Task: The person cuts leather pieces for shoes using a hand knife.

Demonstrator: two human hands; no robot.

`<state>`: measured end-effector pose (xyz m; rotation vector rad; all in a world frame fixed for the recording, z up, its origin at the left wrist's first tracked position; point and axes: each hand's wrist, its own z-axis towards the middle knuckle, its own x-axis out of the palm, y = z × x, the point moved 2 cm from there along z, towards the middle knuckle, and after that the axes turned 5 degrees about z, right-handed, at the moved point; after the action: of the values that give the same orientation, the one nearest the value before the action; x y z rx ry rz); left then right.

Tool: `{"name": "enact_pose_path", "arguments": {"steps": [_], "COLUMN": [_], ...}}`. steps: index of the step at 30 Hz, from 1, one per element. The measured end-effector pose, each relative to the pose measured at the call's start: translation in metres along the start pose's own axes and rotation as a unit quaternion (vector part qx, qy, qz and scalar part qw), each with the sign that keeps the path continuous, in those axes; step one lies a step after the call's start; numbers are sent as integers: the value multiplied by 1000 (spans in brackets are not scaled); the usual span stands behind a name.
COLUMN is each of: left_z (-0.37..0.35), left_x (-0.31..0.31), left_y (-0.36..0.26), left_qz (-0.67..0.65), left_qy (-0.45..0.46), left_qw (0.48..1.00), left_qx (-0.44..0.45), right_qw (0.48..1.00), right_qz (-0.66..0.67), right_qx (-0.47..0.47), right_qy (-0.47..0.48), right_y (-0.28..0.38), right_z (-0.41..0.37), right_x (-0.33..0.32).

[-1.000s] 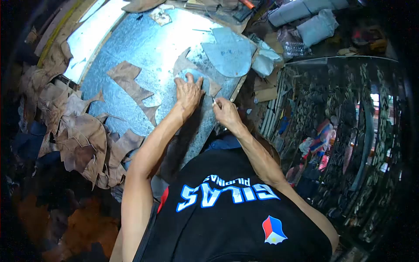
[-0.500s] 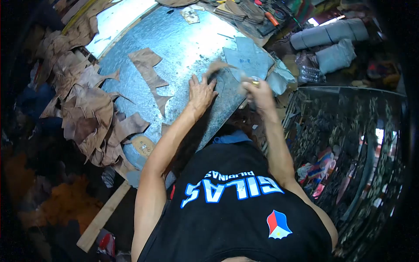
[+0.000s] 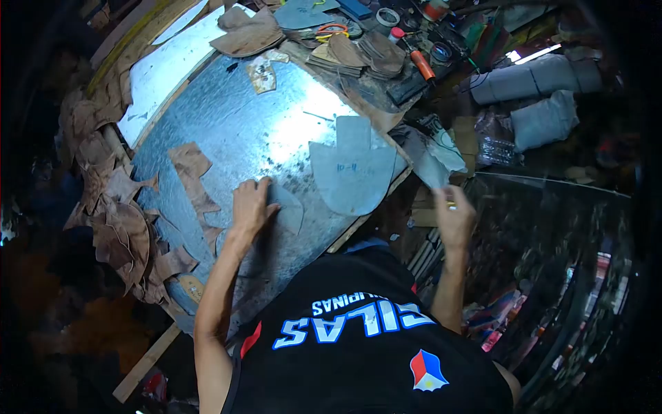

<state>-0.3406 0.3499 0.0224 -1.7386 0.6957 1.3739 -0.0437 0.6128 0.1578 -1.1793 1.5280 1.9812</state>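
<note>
My left hand [image 3: 252,208] lies on the metal-topped table, thumb apart from the fingers, at the edge of a small grey flat piece [image 3: 287,209]. To its right is a larger grey template [image 3: 354,169] with blue writing. My right hand [image 3: 456,217] is raised beyond the table's right edge, its fingers curled together near the tip of a pale sheet [image 3: 429,160]; what it holds is too small and blurred to make out. A jagged brown leather scrap [image 3: 192,181] lies left of my left hand.
Leather scraps [image 3: 124,231] pile along the table's left edge. At the back are stacked brown pieces [image 3: 338,55], an orange-handled tool [image 3: 422,63] and a tape roll [image 3: 387,17]. Wrapped grey bundles [image 3: 534,83] lie at the right, and a wooden bar [image 3: 146,364] sticks out lower left.
The view has shifted. My right hand has moved away from the table to the right, and the brown strip between my hands is no longer visible. My left hand now lies beside the small grey piece.
</note>
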Motion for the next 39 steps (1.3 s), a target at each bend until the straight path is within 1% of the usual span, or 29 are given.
{"name": "enact_pose_path", "arguments": {"steps": [2,3,4,5,6,7,9,10,11,12,13,15,17,19,21,23,25,27,29,30,31,32,33,34,35,36,37,38,39], "left_z": [9,12,13,18,23,30,53,66,78,89,100,118,131,135,129,111,82,46,6,-10,-30,-52,-71,-89,-108,-122,-127,-134,-139], "left_x": [-6,-8,-13,-25,-41,-56,-63,-59,-53,-41,-26,1,10,7,-3,6,-5,5,5,7,9,11,16,17,13,0,-11,-11,-10], "left_y": [14,18,17,7,-7,-21,-50,-61,-72,-87,-103,-132,-156,-161,-164,-147,-131,-108,-88,-78,-67,-60,-51,-35,-20,-13,-5,6,20], "left_qz": [-137,-216,-374,-372,-421,-469,-502,-573,-636,-677,-716,-730,-727,-736,-665,-615,-576,-579,-530,-529,-502,-468,-448,-342,-231,-193,-165,-158,-128], "left_qy": [37,59,126,128,124,115,65,-16,-97,-116,-133,-139,-157,-161,-125,-143,-140,-169,-181,-184,-228,-274,-289,-292,-279,-290,-301,-304,-285], "left_qw": [989,973,912,912,887,860,841,790,726,683,637,621,627,622,699,743,762,740,745,742,740,734,725,776,818,817,817,811,819], "left_qx": [-29,-49,-111,-119,-141,-162,-190,-218,-242,-250,-254,-248,-234,-215,-231,-223,-259,-297,-362,-369,-386,-408,-436,-442,-446,-460,-463,-475,-482], "right_qw": [989,967,943,915,889,886,859,855,790,693,691,650,659,715,825,883,871,883,853,878,915,940,943,926,928,921,906,899,887], "right_qz": [82,130,168,216,242,244,371,371,480,566,563,624,620,591,463,360,305,219,199,100,-27,-144,-37,123,175,167,162,71,112], "right_qx": [-49,-147,-167,-174,-173,-173,-69,-73,87,246,245,273,290,202,62,-83,-101,-91,-68,-104,-321,-258,-293,-277,-232,-303,-309,-257,-202], "right_qy": [114,161,232,294,348,355,345,355,372,372,381,336,312,316,318,288,373,405,477,455,242,173,156,223,231,181,241,349,400], "right_y": [0,3,12,21,26,28,26,28,27,28,32,41,50,49,53,71,77,104,97,100,102,90,88,85,94,84,67,90,93], "right_z": [16,22,26,29,33,34,43,51,58,63,71,88,108,139,184,240,304,338,382,387,387,390,375,357,317,287,257,198,140], "right_x": [43,64,82,99,114,128,153,154,158,162,165,170,170,173,171,171,185,184,226,230,242,247,243,245,235,246,256,230,220]}}
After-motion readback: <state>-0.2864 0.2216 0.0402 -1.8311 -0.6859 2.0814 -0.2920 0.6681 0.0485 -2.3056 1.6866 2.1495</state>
